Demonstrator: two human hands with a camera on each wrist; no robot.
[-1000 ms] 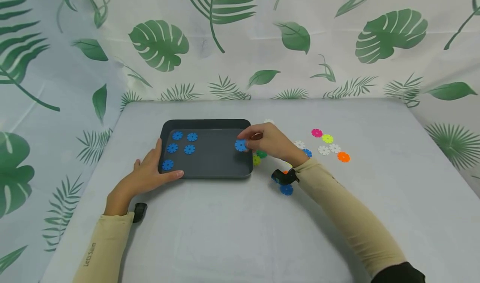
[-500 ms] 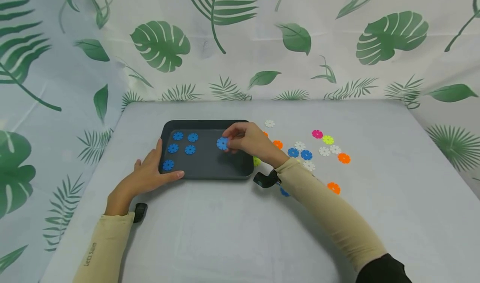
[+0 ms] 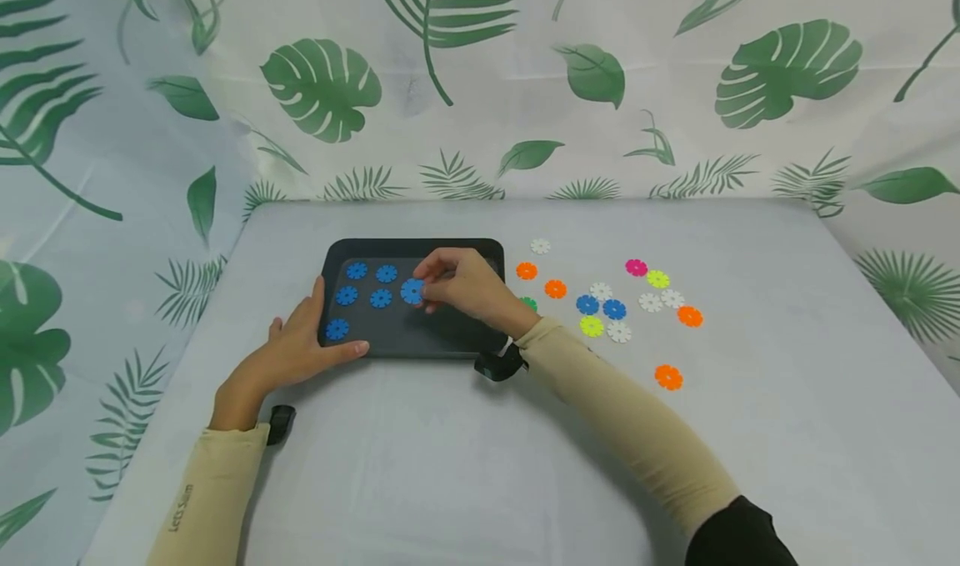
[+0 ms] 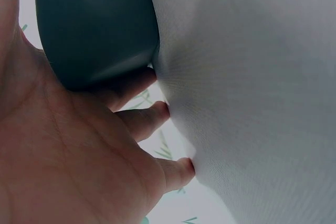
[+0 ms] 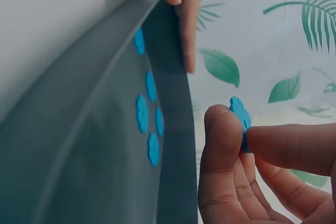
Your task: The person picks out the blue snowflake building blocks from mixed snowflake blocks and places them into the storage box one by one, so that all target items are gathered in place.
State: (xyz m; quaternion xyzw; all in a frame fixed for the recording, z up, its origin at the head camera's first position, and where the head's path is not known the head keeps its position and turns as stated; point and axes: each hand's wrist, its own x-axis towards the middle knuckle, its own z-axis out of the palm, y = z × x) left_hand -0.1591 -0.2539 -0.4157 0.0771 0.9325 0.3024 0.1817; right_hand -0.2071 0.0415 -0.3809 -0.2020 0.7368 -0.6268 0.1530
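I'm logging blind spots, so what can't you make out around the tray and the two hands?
Head view: part of the tray, covered by the right hand.
Head view: part of a green flower piece, behind that same hand.
Right wrist view: the lower part of the blue flower piece, between the fingers.
Left wrist view: the left hand, cut off by the left edge.

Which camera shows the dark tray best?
The head view: it shows most of the tray from above, with the left hand and right hand covering parts. The left wrist view shows only a piece of it; the right wrist view shows part at a steep slant, with five blue flowers inside.
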